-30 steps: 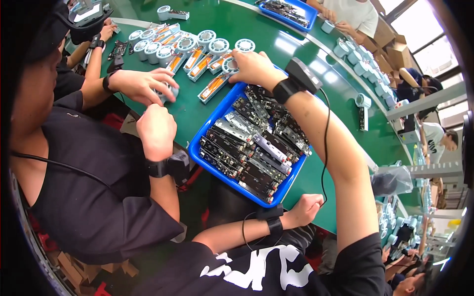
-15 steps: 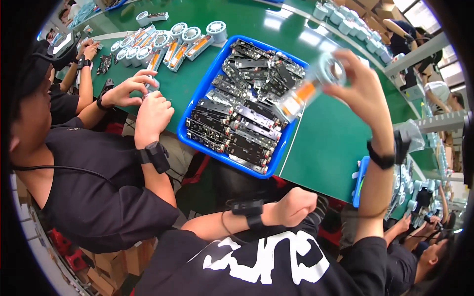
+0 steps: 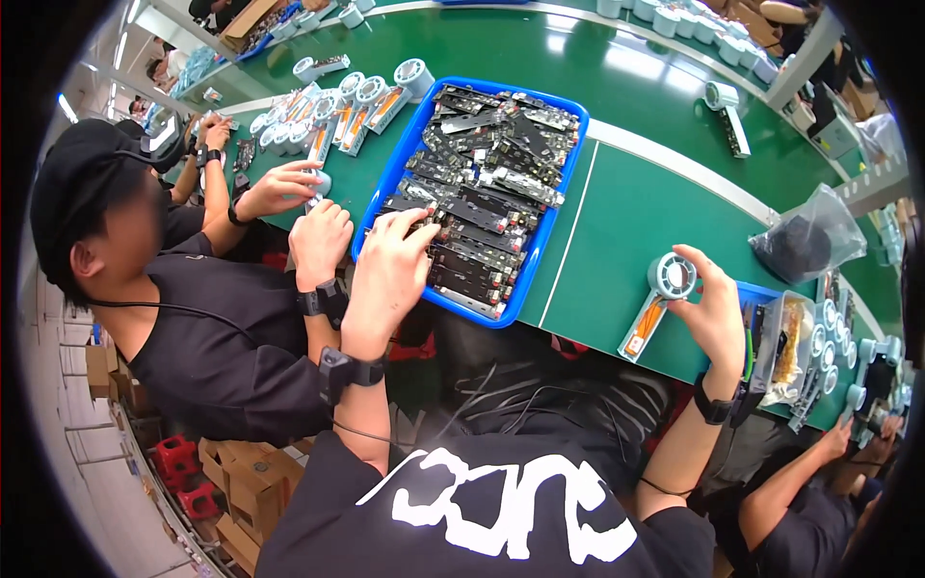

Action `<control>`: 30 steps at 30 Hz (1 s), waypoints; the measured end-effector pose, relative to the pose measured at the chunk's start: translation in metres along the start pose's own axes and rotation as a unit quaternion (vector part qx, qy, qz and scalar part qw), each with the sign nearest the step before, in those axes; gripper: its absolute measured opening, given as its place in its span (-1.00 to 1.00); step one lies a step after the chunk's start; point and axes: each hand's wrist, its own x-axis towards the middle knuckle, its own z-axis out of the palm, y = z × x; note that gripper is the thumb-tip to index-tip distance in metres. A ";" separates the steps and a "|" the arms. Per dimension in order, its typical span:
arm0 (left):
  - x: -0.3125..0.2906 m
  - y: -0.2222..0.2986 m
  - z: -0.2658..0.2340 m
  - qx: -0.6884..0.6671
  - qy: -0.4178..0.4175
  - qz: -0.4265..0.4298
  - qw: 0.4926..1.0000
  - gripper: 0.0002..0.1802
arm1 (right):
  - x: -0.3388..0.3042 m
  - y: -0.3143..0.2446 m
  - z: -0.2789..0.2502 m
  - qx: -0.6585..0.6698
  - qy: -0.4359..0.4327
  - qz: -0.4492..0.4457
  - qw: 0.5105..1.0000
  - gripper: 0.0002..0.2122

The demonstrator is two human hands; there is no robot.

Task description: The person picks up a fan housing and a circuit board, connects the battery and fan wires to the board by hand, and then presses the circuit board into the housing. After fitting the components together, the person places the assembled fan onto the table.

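My left hand (image 3: pixel 390 270) reaches over the near left part of a blue tray (image 3: pixel 383 183), its fingers apart and bent down onto the circuit boards (image 3: pixel 472 207) that fill it. The boards are long, narrow and black, and my fingertips partly hide what they touch. At the right, a pale blue handheld fan housing (image 3: pixel 672 276) rests on the green tabletop, its round head toward the far side. An orange part shows in its open handle. My right hand (image 3: pixel 711 313) grips the round head between thumb and fingers.
Several similar fan housings (image 3: pixel 361 91) are grouped beyond the tray at the left, beside a co-worker's hands (image 3: pixel 313 217). Another fan (image 3: pixel 727 116) lies at the far right. A clear plastic bag (image 3: pixel 809 236) and a clear box (image 3: pixel 785 347) stand to my right.
My right hand has lowered the fan housing from above the tray's right side to the tabletop at the right. My left hand has moved from near my lap onto the tray's boards.
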 end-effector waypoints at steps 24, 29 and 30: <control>0.020 0.059 -0.012 -0.375 0.276 0.035 0.884 -0.79 | -0.061 -0.021 0.049 0.028 0.100 -0.074 0.992 -0.74; -0.002 0.130 0.029 -0.669 0.033 -0.143 0.729 -0.84 | -0.054 -0.011 0.050 -0.033 0.077 -0.113 0.990 -0.75; -0.007 0.139 0.037 -0.714 -0.025 -0.189 0.674 -0.81 | -0.051 -0.010 0.048 -0.033 0.072 -0.119 0.990 -0.75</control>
